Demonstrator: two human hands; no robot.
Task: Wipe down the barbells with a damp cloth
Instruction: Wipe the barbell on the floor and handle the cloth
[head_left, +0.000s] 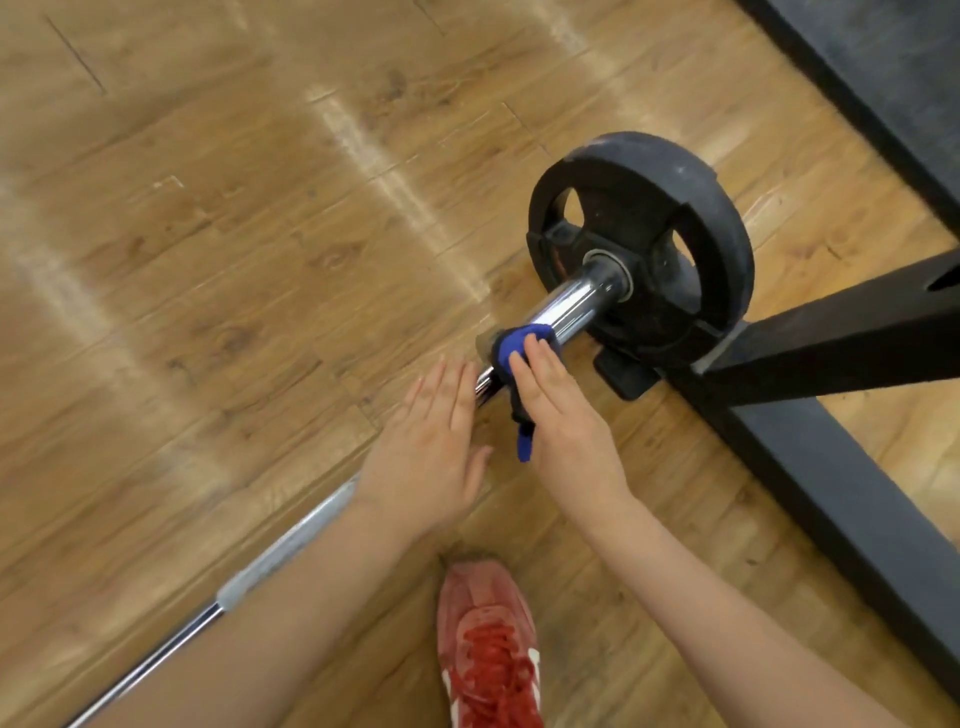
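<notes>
A chrome barbell (569, 304) lies on the wooden floor, running from the lower left up to a black weight plate (644, 244) at the right. My right hand (561, 410) presses a blue cloth (511, 345) around the bar's collar, where the thin shaft meets the thick sleeve. A tail of the cloth hangs below my palm. My left hand (434, 441) hovers flat with fingers extended just left of the shaft, beside the cloth, holding nothing. The shaft under my left forearm is partly hidden.
A black steel rack base (810, 467) with a slanted beam (841, 338) stands right of the plate. A dark mat (893, 62) fills the top right corner. My red shoe (488, 644) is planted on the floor below my hands.
</notes>
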